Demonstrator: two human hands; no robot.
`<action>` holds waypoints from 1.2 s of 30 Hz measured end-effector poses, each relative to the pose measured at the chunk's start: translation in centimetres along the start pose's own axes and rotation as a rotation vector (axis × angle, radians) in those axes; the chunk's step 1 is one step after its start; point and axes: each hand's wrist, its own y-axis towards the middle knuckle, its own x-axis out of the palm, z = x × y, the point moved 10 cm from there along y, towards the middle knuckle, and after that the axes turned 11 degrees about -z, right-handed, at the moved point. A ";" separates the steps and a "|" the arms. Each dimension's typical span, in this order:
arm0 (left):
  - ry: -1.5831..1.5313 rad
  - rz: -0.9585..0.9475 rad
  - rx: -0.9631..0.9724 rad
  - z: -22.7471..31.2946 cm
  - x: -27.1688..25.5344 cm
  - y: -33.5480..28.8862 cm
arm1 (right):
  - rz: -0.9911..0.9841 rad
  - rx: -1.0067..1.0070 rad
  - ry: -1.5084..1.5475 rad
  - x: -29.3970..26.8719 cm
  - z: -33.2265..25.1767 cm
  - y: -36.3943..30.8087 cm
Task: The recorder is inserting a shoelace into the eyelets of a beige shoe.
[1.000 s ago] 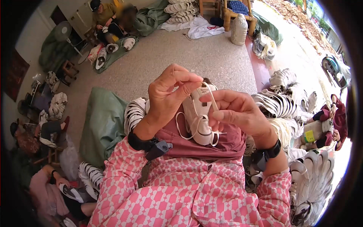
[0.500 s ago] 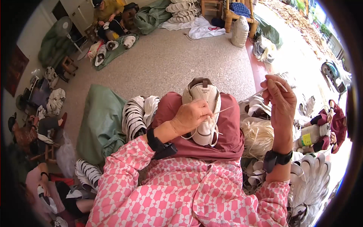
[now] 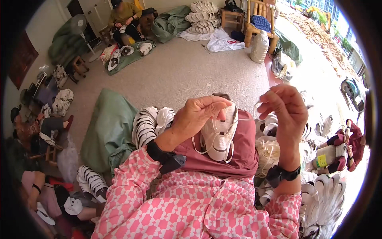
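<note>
A white shoe with a brown collar lies on my lap over maroon cloth, its toe toward me. A thin white shoelace runs through its eyelets, with a loose loop at the left. Over the shoe's collar end, my left hand is closed in a pinch on the lace, though the fingertips partly hide it. To the right and raised above the lap, my right hand pinches another part of the lace, which curves out beside its fingers.
Stacked white shoe pieces sit left of my lap beside a green sack. On the right lie a bundle of pale laces and more shoe pieces. Other people work at the left, the right and the far left.
My left hand has risen toward the shoe's collar. My right hand has moved slightly left and lower, its fingers turned toward the shoe. The view has shifted a little.
</note>
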 end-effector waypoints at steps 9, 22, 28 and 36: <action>-0.074 0.015 -0.059 -3.3 0.4 -1.3 | -0.188 0.388 -0.144 4.2 10.6 -1.3; -0.604 -0.064 -0.106 -4.2 1.5 -1.7 | -0.337 0.546 0.315 6.4 15.0 -3.0; -0.650 -0.090 -0.123 -4.6 2.3 -1.4 | -0.351 0.500 0.366 6.9 14.8 -3.0; -0.423 0.014 -0.222 -5.2 1.8 -1.8 | -0.157 0.441 0.286 4.5 13.7 -2.3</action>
